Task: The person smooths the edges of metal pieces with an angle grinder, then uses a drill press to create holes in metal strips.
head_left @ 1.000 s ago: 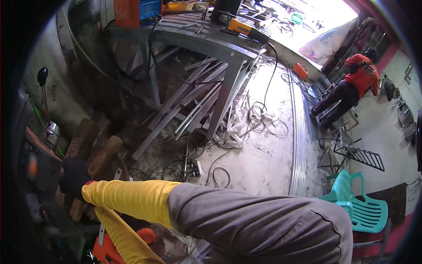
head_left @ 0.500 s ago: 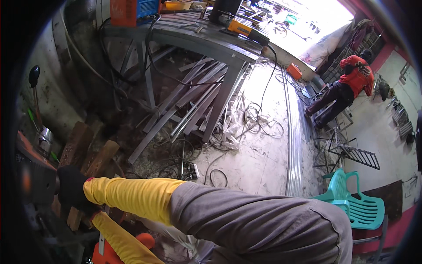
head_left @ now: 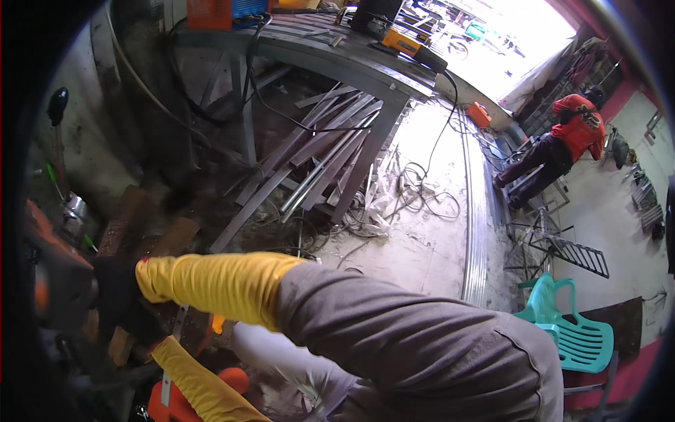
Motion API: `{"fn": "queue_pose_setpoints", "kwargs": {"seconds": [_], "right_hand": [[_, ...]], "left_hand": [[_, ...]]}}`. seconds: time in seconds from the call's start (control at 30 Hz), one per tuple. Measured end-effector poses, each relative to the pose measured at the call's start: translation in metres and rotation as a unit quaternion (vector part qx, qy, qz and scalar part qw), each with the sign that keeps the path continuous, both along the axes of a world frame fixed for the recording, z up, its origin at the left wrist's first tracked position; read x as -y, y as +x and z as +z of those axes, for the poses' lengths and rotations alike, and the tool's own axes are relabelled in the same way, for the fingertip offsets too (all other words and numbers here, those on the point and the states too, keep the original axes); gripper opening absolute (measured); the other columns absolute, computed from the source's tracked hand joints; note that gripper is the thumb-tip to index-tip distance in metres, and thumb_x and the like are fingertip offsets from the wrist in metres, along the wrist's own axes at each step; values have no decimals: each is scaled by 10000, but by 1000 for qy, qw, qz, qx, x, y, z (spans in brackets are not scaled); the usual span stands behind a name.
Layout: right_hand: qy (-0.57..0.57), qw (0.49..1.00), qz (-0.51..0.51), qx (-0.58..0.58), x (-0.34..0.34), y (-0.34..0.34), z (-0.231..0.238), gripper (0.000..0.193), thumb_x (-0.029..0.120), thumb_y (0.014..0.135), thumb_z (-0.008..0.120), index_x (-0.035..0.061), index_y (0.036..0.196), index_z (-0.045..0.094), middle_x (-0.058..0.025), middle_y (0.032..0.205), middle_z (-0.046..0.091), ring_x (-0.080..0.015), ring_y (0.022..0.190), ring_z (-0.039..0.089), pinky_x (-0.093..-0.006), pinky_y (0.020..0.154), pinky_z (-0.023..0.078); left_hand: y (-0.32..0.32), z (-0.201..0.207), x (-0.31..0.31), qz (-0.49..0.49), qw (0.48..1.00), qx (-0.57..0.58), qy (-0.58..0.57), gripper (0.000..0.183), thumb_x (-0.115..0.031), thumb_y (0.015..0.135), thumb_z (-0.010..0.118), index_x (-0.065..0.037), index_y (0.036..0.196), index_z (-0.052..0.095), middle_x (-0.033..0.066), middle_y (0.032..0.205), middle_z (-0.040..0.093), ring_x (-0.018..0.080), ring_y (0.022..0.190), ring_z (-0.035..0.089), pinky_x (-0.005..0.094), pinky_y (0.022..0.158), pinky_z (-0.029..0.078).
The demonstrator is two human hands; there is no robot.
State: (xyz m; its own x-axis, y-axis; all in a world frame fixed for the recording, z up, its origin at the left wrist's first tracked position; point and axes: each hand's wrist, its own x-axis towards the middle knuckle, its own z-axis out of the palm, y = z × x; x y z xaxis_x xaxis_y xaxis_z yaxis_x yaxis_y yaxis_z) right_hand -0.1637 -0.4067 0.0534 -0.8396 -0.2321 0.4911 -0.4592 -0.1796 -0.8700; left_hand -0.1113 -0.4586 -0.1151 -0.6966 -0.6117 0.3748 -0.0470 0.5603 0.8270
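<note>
At the lower left, both my arms reach in yellow sleeves toward an orange and dark machine [head_left: 60, 274]. My right hand [head_left: 118, 290], in a dark glove, is bunched up against the machine's dark end. It looks closed, but whatever is inside its grip is lost in shadow. Just below it is my left hand [head_left: 144, 325], also dark-gloved, with its fingers hidden. Brown blocks [head_left: 176, 238] lie beyond the hands. Beneath my left forearm sits a red-orange object [head_left: 176, 404] with a flat metal strip [head_left: 166, 389] against it.
A metal workbench [head_left: 309, 62] carries a yellow angle grinder [head_left: 402, 42]. Metal bars [head_left: 316, 151] are piled under it, and cables [head_left: 429, 197] loop over the floor. Long metal profiles [head_left: 475, 225] lie alongside. A person in red [head_left: 580, 130] stands beyond a green plastic chair [head_left: 580, 337].
The view has shifted, so the bench and floor sit further right and higher. My right forearm appears higher, with a wider gap between the forearms. Both hands stay at the machine.
</note>
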Motion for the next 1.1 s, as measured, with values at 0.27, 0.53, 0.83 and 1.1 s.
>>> {"fn": "queue_pose_setpoints", "kwargs": {"seconds": [0.27, 0.53, 0.83, 1.1], "right_hand": [[214, 890, 353, -195, -2, -82, 7, 462, 370, 704, 874, 54, 1021, 759, -183, 986, 757, -276, 923, 755, -387, 832, 575], [181, 921, 265, -219, -153, -54, 8, 690, 247, 853, 888, 20, 1432, 589, -197, 1325, 674, -327, 1207, 672, -436, 1059, 529], [245, 956, 135, -89, -319, -39, -111, 212, 85, 927, 740, 27, 1121, 675, -72, 1047, 706, -117, 898, 636, -295, 794, 525], [417, 891, 160, -85, -402, -16, -159, 370, 218, 906, 736, 15, 1211, 682, -170, 1010, 754, -309, 923, 741, -411, 834, 571]], "left_hand": [[48, 43, 27, 68, 986, -48, -147, 389, -159, 1098, 546, 11, 1447, 570, 151, 1398, 639, 244, 1225, 630, 387, 1050, 508], [387, 63, -79, 293, 918, -198, 181, 406, -126, 1061, 604, -10, 1448, 569, 114, 1442, 605, 221, 1321, 586, 394, 1095, 492], [459, 95, -128, 368, 924, -74, 76, 250, -164, 1073, 606, -17, 1263, 674, 42, 1220, 677, 145, 1135, 633, 332, 1005, 505], [243, 125, -98, 143, 977, -20, -157, 355, -64, 933, 669, -44, 1287, 681, 159, 1269, 704, 328, 1160, 685, 406, 987, 542]]}}
